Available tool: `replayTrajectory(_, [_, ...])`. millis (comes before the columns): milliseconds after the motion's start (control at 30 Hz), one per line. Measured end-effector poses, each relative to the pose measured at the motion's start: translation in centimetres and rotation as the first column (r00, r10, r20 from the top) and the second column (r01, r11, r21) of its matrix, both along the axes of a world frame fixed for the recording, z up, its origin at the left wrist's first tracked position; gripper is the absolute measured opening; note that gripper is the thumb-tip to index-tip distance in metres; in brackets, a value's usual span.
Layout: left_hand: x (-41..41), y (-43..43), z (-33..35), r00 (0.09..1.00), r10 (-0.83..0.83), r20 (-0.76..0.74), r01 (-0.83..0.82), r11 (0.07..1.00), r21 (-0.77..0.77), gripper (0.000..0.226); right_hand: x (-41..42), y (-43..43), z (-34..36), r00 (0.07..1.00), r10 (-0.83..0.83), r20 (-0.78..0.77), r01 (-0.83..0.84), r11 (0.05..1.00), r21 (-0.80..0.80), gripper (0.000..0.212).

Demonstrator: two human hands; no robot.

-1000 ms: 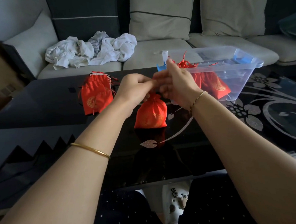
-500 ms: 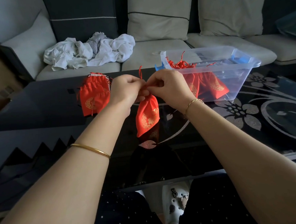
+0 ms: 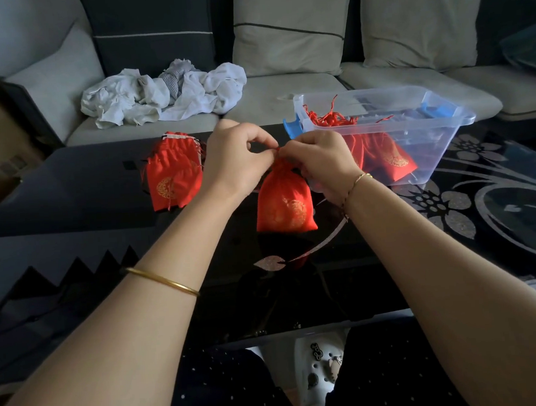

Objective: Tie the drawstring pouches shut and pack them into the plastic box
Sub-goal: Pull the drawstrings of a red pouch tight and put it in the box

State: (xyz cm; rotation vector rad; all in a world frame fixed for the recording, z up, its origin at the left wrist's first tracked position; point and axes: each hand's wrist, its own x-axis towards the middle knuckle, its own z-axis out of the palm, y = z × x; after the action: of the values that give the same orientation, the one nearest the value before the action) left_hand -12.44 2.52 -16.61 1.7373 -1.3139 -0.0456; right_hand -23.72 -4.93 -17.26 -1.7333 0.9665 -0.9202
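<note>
Black glass tops the bench [image 3: 73,188], glossy enough to mirror the room, with silver flowers [image 3: 447,206] and a leaf [image 3: 270,262] set into its right half. We hold a red pouch [image 3: 285,202] upright near the bench's middle; we cannot tell whether its base touches the glass. Our left hand [image 3: 233,161] and right hand [image 3: 320,162] meet over its gathered neck, the fingers of both curled and pinching the red drawstring [image 3: 278,149].

A gold bangle [image 3: 162,281] rings the left forearm, and a thin bracelet [image 3: 357,181] the right wrist. Left of the hands a pile [image 3: 172,176] of red pouches lies flat on the glass, a gold emblem facing up. To the right the clear box [image 3: 443,137] stands near the bench's far edge, with a blue clip [image 3: 292,128] at its left end. More red pouches [image 3: 388,156] lean inside against its near wall, their cords bunched at the left end.

Behind the bench runs a grey sofa [image 3: 286,93] with pale cushions [image 3: 288,28], and crumpled white clothes [image 3: 161,93] are heaped on its left seat. Under the bench's near edge we see dark spotted trousers [image 3: 226,385] and a white clog [image 3: 321,364].
</note>
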Motion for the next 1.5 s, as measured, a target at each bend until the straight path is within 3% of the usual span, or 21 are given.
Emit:
replayTrajectory(167, [0.2,-0.3,-0.3,0.994,-0.002,0.108,-0.001,1.0,0.022,0.015,0.0,-0.3,-0.4,0.976,0.056,0.211,-0.111,0.959,0.262,0.02])
replayTrajectory(300, [0.2,-0.4,-0.4,0.992,-0.012,0.127,0.011,1.0,0.007,0.011,-0.1,-0.6,-0.7,0.957,0.097,0.275,-0.187,0.928,0.323,0.022])
replayTrajectory(467, [0.3,-0.5,-0.7,0.993,0.015,0.117,-0.012,0.999,-0.031,0.003,-0.6,-1.1,-0.8,0.957,0.161,0.242,-0.228,0.933,0.28,0.011])
replayTrajectory(600, [1.0,-0.5,-0.7,0.988,0.05,0.143,-0.05,0.999,0.0,0.008,-1.9,-2.5,-1.1,0.998,-0.013,0.065,0.004,0.99,0.141,0.008])
replayTrajectory(733, [0.7,-0.9,-0.8,0.989,0.03,0.147,-0.038,0.998,0.054,0.01,-1.9,-2.6,-1.8,0.997,-0.079,-0.022,0.081,0.99,0.118,0.007])
replayTrajectory(833, [0.6,-0.8,-1.2,1.0,-0.005,0.025,0.003,0.994,0.106,0.011,-2.3,-2.4,-1.9,0.996,-0.027,-0.085,0.035,0.995,0.09,0.007])
replayTrajectory(933, [0.6,-0.7,-1.0,0.996,-0.031,-0.086,0.04,0.994,0.103,0.011,-2.8,-2.1,-1.5,0.995,0.088,-0.046,-0.082,0.99,0.118,0.026])
replayTrajectory(1067, [-0.2,-0.9,-0.4,0.98,-0.096,-0.176,0.113,0.989,0.09,0.01,-2.4,-1.1,-1.2,0.929,0.094,-0.357,-0.157,0.976,-0.149,0.03])
replayTrajectory(1133, [-0.9,-1.2,-0.1,0.971,-0.121,-0.204,0.143,0.985,0.094,0.01,-2.5,-1.3,-1.2,0.939,0.035,-0.342,-0.113,0.971,-0.21,0.011])
replayTrajectory(1233, [-2.1,-2.1,0.8,0.962,-0.135,-0.238,0.161,0.982,0.095,0.013,-3.6,-1.9,-0.1,0.953,-0.039,-0.301,-0.033,0.972,-0.233,0.019])
replayTrajectory(1333, [-3.2,-3.1,1.9,0.946,-0.161,-0.282,0.182,0.982,0.05,0.015,-5.0,-1.9,1.8,0.973,-0.011,-0.232,-0.037,0.979,-0.2,0.019])
replayTrajectory(1433, [-4.3,-4.0,3.1,0.923,-0.198,-0.329,0.218,0.976,0.024,0.02,-5.8,-1.9,2.7,0.961,0.002,-0.278,-0.056,0.981,-0.185,0.025])
replayTrajectory(1500, [-5.1,-4.4,3.7,0.905,-0.226,-0.36,0.249,0.968,0.02,0.023,-6.0,-2.1,2.3,0.937,-0.072,-0.341,-0.029,0.959,-0.282,0.032])
